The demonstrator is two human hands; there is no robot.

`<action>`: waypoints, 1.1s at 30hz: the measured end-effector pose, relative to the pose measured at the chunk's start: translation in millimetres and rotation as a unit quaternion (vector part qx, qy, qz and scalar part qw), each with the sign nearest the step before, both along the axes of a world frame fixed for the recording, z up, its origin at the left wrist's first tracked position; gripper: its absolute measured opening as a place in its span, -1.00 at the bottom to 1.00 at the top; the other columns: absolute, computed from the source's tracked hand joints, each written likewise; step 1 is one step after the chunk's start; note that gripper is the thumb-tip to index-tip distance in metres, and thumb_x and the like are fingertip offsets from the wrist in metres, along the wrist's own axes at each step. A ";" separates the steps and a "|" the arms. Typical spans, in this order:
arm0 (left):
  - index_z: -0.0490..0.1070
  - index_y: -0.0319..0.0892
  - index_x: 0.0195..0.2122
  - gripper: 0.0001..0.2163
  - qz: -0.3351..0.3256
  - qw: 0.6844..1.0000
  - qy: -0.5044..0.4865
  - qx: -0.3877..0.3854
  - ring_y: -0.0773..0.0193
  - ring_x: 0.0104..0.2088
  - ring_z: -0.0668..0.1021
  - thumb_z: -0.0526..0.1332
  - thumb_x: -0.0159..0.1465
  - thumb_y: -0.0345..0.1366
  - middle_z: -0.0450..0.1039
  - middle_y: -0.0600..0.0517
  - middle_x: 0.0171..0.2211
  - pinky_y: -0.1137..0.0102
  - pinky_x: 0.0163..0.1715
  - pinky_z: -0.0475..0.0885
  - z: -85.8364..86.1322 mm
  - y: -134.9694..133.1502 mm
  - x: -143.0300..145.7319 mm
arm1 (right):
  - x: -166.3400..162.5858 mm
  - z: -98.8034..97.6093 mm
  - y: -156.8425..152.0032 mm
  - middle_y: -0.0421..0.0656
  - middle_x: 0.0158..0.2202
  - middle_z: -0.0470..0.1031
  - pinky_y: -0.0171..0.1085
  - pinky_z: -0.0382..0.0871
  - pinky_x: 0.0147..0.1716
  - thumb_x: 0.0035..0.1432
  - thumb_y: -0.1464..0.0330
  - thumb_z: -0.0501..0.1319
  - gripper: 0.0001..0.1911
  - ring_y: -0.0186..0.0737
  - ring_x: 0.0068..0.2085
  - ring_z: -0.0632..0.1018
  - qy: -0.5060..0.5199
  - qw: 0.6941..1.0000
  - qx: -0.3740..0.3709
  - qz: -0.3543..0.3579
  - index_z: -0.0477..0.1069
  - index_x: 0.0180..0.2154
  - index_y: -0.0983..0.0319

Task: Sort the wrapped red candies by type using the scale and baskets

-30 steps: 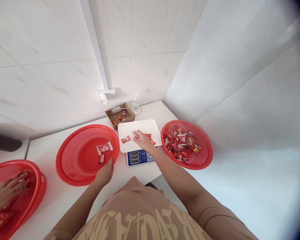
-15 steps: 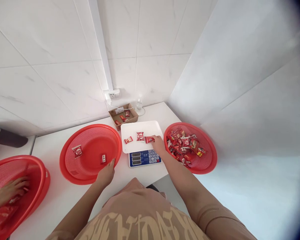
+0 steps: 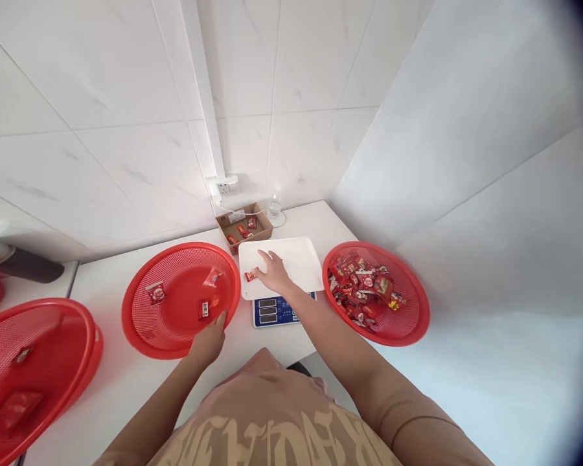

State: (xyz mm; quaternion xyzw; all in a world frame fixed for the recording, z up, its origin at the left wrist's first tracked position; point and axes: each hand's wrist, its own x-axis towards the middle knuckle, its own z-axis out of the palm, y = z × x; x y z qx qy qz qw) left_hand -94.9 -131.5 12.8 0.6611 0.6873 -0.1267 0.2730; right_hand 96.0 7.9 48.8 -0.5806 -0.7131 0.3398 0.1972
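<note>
Right hand (image 3: 273, 274) has moved left over the white tray (image 3: 304, 265), fingers spread, thumb by 1 red packet (image 3: 250, 276) at its left; left hand (image 3: 210, 338) grips the adjacent red basket (image 3: 168, 262) near-right.

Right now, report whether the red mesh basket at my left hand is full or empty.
Nearly empty: only a few wrapped sweets show in the red mesh basket, and most of its floor is bare.

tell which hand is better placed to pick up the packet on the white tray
Probably the right hand: it is open over the white tray, beside the red packet; the left hand holds the rim of a red basket.
</note>
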 end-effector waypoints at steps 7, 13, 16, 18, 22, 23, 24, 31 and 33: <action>-0.03 -0.32 0.28 -0.48 0.003 1.000 0.004 0.006 0.11 -0.07 0.53 -0.15 0.27 -0.46 0.37 -0.25 0.08 0.30 -0.19 0.41 -0.9 -1.9 0.9 | -0.3 -31.2 8.4 -0.09 0.37 -0.24 0.33 -0.16 0.10 0.14 0.04 0.11 -0.38 0.18 0.33 -0.28 -0.201 0.974 -0.084 0.068 0.09 0.22 -0.08; 0.01 -0.30 0.27 -0.49 0.002 1.000 -0.002 0.004 0.11 -0.06 0.53 -0.13 0.27 -0.46 0.35 -0.26 0.10 0.33 -0.22 0.41 -3.6 -1.7 -1.2 | -2.7 -49.5 -2.9 -0.12 0.16 0.24 -0.02 0.02 0.13 0.24 0.30 0.05 -0.70 -0.09 0.24 0.09 -0.185 0.975 0.039 0.119 0.41 -0.02 0.04; -0.01 -0.33 0.27 -0.48 0.001 1.000 -0.009 0.004 0.12 -0.07 0.53 -0.14 0.26 -0.48 0.33 -0.29 0.11 0.34 -0.26 0.41 -5.2 -1.0 -2.4 | 15.0 -53.6 -3.6 -0.08 -0.02 0.39 -0.17 0.17 0.03 0.22 0.42 0.04 -0.69 -0.14 0.05 0.30 -0.151 0.982 0.060 0.099 0.43 -0.05 0.14; -0.03 -0.35 0.27 -0.47 0.000 1.000 -0.010 0.005 0.12 -0.07 0.53 -0.15 0.25 -0.50 0.33 -0.30 0.11 0.35 -0.26 0.41 -6.4 -0.5 -3.0 | 24.0 -52.8 -0.3 -0.05 -0.08 0.41 -0.17 0.20 0.02 0.19 0.49 0.04 -0.68 -0.13 -0.01 0.33 -0.114 0.991 0.049 0.044 0.44 -0.06 0.19; -0.01 -0.35 0.27 -0.48 -0.011 1.000 -0.008 0.008 0.09 -0.05 0.52 -0.16 0.25 -0.51 0.35 -0.29 0.09 0.30 -0.20 0.41 -7.7 0.1 -3.8 | 9.1 -35.6 4.6 -0.03 -0.13 0.47 -0.11 0.24 0.03 0.16 0.49 0.06 -0.69 -0.11 -0.04 0.40 0.002 0.994 -0.001 -0.107 0.44 -0.08 0.27; -0.01 -0.37 0.27 -0.47 -0.015 1.000 -0.008 0.008 0.08 -0.05 0.52 -0.17 0.24 -0.51 0.36 -0.31 0.08 0.28 -0.18 0.41 -7.6 0.1 -4.1 | -1.3 -27.7 3.2 -0.08 -0.15 0.48 -0.14 0.28 0.00 0.18 0.44 0.07 -0.70 -0.14 -0.07 0.43 0.015 0.994 -0.005 -0.109 0.43 -0.06 0.23; -0.01 -0.39 0.27 -0.47 -0.019 1.000 -0.005 0.010 0.06 -0.05 0.52 -0.18 0.24 -0.51 0.36 -0.32 0.07 0.26 -0.15 0.41 -7.4 0.1 -4.6 | -12.9 -18.9 0.9 -0.16 -0.15 0.50 -0.18 0.34 -0.04 0.21 0.38 0.07 -0.68 -0.19 -0.10 0.47 0.041 0.994 -0.010 -0.100 0.40 -0.02 0.15; -0.03 -0.53 0.25 -0.46 -0.058 0.998 -0.019 0.031 -0.02 -0.04 0.53 -0.22 0.24 -0.44 0.36 -0.37 0.08 0.11 -0.03 0.37 -17.6 4.5 -15.7 | -22.6 21.7 -8.5 -0.14 0.26 0.16 -0.18 0.12 0.18 0.08 0.09 0.21 -0.26 -0.16 0.24 0.23 0.251 0.966 0.048 0.044 0.06 0.25 0.10; 0.02 -0.53 0.23 -0.46 -0.067 0.997 -0.027 0.038 0.00 -0.01 0.51 -0.20 0.23 -0.42 0.35 -0.34 0.10 0.11 0.00 0.36 -23.9 5.6 -19.5 | 20.5 15.0 -8.0 -0.07 0.24 0.18 -0.18 0.02 0.22 0.12 0.16 0.18 -0.32 -0.18 0.24 0.21 0.188 0.974 0.103 -0.068 0.09 0.23 0.19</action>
